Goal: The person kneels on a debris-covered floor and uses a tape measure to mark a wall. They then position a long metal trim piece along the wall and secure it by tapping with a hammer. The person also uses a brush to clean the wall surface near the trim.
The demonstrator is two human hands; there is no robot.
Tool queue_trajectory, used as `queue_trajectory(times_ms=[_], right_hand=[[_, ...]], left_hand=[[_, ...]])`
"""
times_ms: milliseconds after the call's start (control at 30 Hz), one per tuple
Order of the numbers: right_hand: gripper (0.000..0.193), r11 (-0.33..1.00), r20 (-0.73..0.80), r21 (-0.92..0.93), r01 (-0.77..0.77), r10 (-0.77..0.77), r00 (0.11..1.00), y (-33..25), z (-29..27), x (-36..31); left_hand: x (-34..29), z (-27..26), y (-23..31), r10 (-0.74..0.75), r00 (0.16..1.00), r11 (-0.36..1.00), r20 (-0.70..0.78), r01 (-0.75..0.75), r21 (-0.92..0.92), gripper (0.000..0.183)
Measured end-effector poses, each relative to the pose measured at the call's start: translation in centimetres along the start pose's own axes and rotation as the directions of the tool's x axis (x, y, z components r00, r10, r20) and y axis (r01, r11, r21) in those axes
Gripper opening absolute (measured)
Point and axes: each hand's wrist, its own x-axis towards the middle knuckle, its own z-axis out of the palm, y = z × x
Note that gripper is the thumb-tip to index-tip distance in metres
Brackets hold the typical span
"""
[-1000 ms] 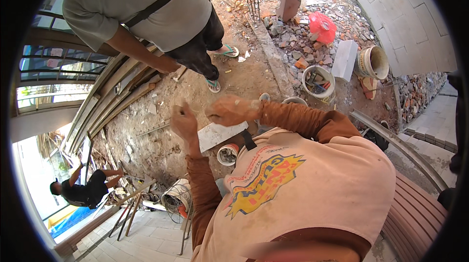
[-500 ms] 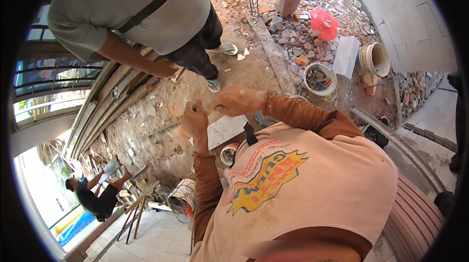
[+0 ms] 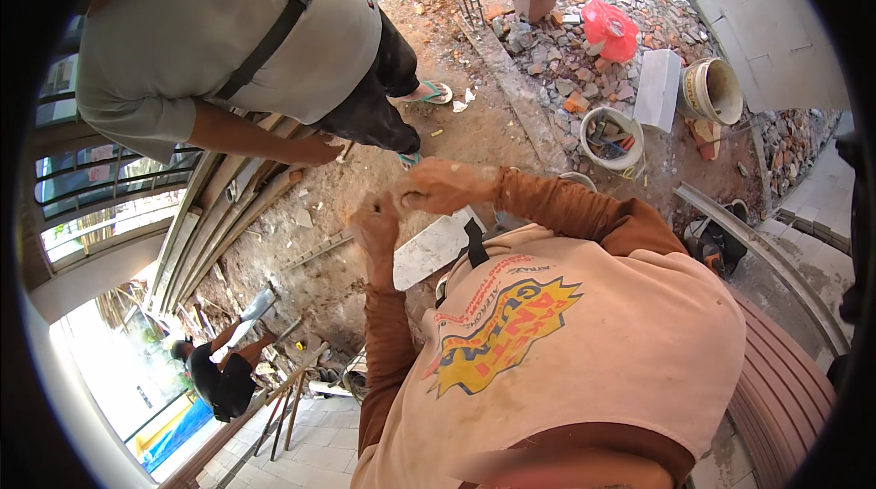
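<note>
My left hand (image 3: 375, 223) is raised in front of my body, its fingers curled closed. Close beside it, to the right, my right hand (image 3: 449, 186) is also closed, with thumb and fingers pinched together. The two hands nearly touch at the fingertips. Whatever lies between the fingers, if anything, is too small to make out. Under the hands, a pale flat slab (image 3: 429, 254) lies on the dirt, partly hidden by my shirt and arms.
A co-worker in a grey shirt (image 3: 246, 42) stands ahead left; another person (image 3: 219, 375) bends farther left. Long boards (image 3: 228, 211) are stacked there. Ahead right are a tool bucket (image 3: 611, 140), white block (image 3: 657, 89), tipped bucket (image 3: 712, 92), red plastic bag (image 3: 610, 30) and rubble.
My left hand has come slightly closer to my right; both stay closed. The view has shifted, so the buckets and slab appear farther right. The grey-shirted co-worker appears slightly farther left.
</note>
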Motion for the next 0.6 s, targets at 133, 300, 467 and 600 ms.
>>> queue_trajectory(times_ms=[133,300,467,600], right_hand=[[0.023,0.78,0.218,0.575,-0.246,0.143,0.965,2.7,-2.4,-0.1],[0.032,0.869,0.104,0.417,-0.267,0.246,0.964,4.8,1.4,-3.2],[0.037,0.995,-0.182,0.063,-0.074,0.085,0.98,9.0,2.3,-2.1],[0.032,0.824,0.184,0.429,-0.371,0.322,0.929,10.2,1.0,-2.8]], left_hand=[[-1.6,-0.1,2.4,-0.193,0.952,0.65,0.238,0.306,-0.696,0.043],[1.9,-0.9,8.9,-0.332,0.93,0.319,0.158,0.268,-0.909,0.028],[4.2,-2.5,11.5,-0.444,0.863,0.227,0.241,0.369,-0.902,0.024],[5.2,-2.1,10.1,-0.484,0.842,0.128,0.239,0.338,-0.932,0.024]])
